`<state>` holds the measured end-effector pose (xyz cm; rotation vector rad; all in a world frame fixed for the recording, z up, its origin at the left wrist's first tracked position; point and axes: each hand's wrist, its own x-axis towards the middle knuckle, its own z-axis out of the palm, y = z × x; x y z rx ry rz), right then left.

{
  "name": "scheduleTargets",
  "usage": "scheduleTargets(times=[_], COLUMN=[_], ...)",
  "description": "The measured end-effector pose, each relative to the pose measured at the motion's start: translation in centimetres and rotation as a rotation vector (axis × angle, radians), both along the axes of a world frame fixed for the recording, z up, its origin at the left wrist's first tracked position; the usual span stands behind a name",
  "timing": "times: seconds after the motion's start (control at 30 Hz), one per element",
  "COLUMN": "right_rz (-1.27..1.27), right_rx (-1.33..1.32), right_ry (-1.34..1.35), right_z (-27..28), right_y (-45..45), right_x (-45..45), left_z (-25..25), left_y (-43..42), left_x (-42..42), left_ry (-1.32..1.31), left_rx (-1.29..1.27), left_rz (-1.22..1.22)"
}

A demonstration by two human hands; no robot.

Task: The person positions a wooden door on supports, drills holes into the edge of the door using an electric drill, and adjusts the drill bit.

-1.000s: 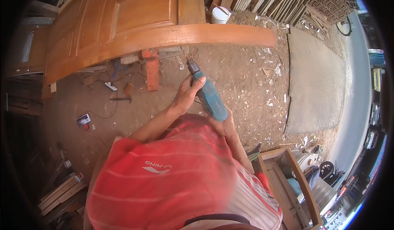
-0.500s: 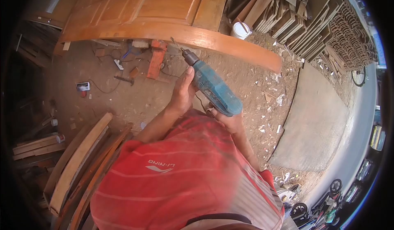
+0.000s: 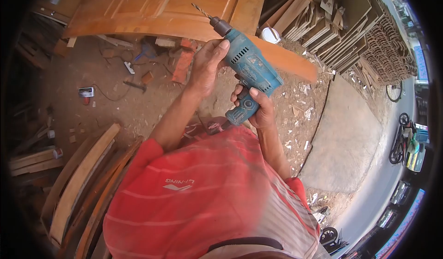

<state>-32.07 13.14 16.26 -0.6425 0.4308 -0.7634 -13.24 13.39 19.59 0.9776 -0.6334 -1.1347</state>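
A teal power drill point(image 3: 251, 65) is held up in front of my chest, tilted with its twist bit point(image 3: 201, 11) pointing to the upper left. My right hand point(image 3: 260, 107) wraps round the drill's handle, thumb on the near side and fingers by the trigger. Under the front of the body, just behind the dark chuck point(image 3: 220, 26), my left hand point(image 3: 208, 66) supports the drill with its thumb along the side. Behind the drill lies an orange-brown panelled wooden door point(image 3: 194, 0).
Curved wooden pieces point(image 3: 83, 185) are stacked at the lower left. On the dirt floor lie a hammer point(image 3: 134, 86), an orange block point(image 3: 184, 63) and cords. A white bucket point(image 3: 270, 35) stands by stacked boards point(image 3: 318, 21). A concrete slab point(image 3: 344, 139) lies at right, beside the road.
The drill has been raised and rolled, so its handle and side now show. Both hands have moved up with it, still gripping.
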Motion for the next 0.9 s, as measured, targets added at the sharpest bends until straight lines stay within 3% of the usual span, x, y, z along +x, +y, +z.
scheduleTargets(times=[0.4, 0.5, 0.63, 0.8, 0.9], right_rz=[-0.017, 0.006, 0.016, 0.021, 0.027], right_rx=[0.11, 0.14, 0.125, 0.009, -0.001], right_ry=[-0.014, -0.214, -0.23, -0.032, 0.061], right_z=[-0.2, -0.2, -0.5, 1.7, 3.1], right_y=[3.9, 4.4, 4.7, 4.5, 4.5], right_x=[7.2, 8.4, 9.1, 9.9, 9.9], left_z=[-1.3, -1.3, -1.4, 0.3, 0.1], left_y=[3.2, 3.4, 3.5, 2.7, 2.0], left_x=[7.5, 8.9, 10.2, 10.8, 10.1], left_ry=[-0.02, -0.011, -0.063, 0.238, 0.273], left_rx=[0.053, -0.002, -0.044, -0.094, -0.102], left_rz=[-0.008, -0.061, -0.088, -0.135, -0.14])
